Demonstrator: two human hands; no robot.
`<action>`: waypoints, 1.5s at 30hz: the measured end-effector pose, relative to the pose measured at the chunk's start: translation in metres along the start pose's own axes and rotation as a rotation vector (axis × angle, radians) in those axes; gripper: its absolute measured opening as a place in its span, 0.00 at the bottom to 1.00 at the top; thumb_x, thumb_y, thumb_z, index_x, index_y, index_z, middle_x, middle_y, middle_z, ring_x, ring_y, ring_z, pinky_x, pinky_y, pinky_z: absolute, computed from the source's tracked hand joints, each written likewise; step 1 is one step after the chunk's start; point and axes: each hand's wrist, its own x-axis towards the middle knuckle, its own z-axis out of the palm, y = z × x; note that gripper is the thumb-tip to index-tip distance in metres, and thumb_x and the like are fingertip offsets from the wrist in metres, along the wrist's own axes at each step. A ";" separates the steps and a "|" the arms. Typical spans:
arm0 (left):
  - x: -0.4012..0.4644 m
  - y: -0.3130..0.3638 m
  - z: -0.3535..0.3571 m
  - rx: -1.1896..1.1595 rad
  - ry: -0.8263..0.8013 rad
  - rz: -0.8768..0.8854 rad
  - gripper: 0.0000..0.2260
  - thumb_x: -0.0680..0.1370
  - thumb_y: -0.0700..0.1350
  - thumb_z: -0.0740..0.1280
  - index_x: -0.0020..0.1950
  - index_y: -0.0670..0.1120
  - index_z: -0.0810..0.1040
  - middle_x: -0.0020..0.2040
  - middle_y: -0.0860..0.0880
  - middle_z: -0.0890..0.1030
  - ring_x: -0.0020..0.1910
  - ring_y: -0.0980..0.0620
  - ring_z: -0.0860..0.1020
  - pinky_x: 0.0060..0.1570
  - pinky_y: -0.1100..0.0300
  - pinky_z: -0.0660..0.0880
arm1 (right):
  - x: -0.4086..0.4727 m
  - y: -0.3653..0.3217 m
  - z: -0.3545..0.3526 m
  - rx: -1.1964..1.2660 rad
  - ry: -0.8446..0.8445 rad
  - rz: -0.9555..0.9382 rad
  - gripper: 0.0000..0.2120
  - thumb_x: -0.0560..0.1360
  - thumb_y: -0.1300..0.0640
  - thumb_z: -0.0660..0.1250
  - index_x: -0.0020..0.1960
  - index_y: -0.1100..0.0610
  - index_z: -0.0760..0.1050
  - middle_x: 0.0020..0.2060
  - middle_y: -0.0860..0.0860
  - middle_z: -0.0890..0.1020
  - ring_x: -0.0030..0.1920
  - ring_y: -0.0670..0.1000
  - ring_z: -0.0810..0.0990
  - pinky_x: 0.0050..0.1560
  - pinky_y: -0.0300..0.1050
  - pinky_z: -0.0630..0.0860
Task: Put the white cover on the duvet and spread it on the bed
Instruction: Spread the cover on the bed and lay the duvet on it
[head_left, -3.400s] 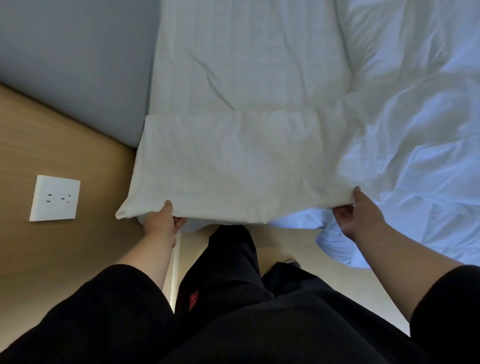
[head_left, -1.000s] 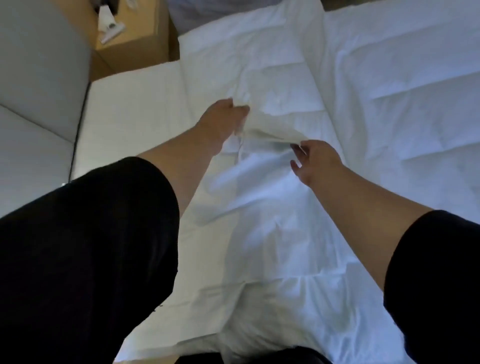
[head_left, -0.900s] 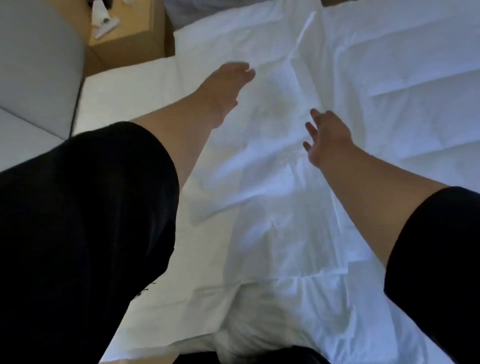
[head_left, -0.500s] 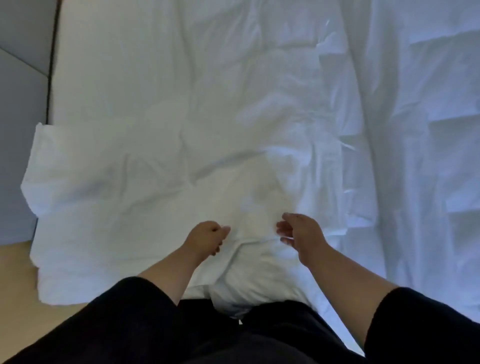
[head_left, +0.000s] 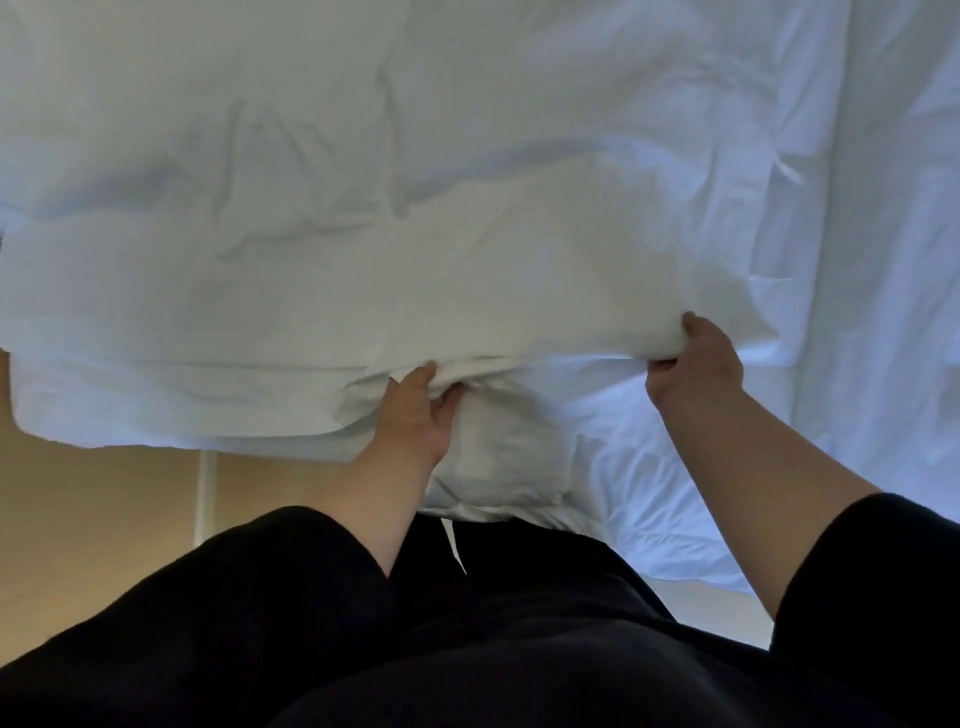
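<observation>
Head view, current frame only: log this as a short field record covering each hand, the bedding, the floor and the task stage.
left hand: left hand grips the near edge of the white cover, fingers curled under the fold
right hand: right hand grips the same edge further right
bedding: cover lies wrinkled across the bed; a bunched white mass sits below the gripped edge
floor: wooden floor shows at lower left
clothing: black sleeves and trousers
task stage: cover not yet spread flat
</observation>
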 end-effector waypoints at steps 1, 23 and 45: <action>-0.009 0.006 0.007 0.055 -0.005 0.043 0.20 0.78 0.35 0.68 0.67 0.47 0.69 0.56 0.41 0.80 0.53 0.43 0.81 0.54 0.46 0.80 | -0.010 -0.008 0.001 -0.037 0.026 -0.041 0.11 0.71 0.63 0.76 0.49 0.54 0.79 0.49 0.50 0.86 0.44 0.50 0.86 0.43 0.48 0.84; -0.166 0.058 -0.225 0.941 -0.283 0.314 0.02 0.81 0.39 0.63 0.49 0.43 0.74 0.43 0.43 0.79 0.41 0.47 0.80 0.50 0.51 0.78 | -0.167 0.131 -0.178 -0.877 -0.223 -0.186 0.13 0.80 0.57 0.68 0.60 0.63 0.75 0.59 0.58 0.79 0.58 0.58 0.80 0.66 0.57 0.72; -0.157 0.185 -0.435 0.440 0.006 0.413 0.05 0.81 0.43 0.64 0.53 0.43 0.77 0.49 0.43 0.81 0.48 0.47 0.82 0.56 0.50 0.80 | -0.310 0.283 -0.021 -1.252 -0.798 -0.292 0.10 0.81 0.55 0.65 0.60 0.57 0.74 0.53 0.57 0.84 0.52 0.57 0.83 0.61 0.56 0.76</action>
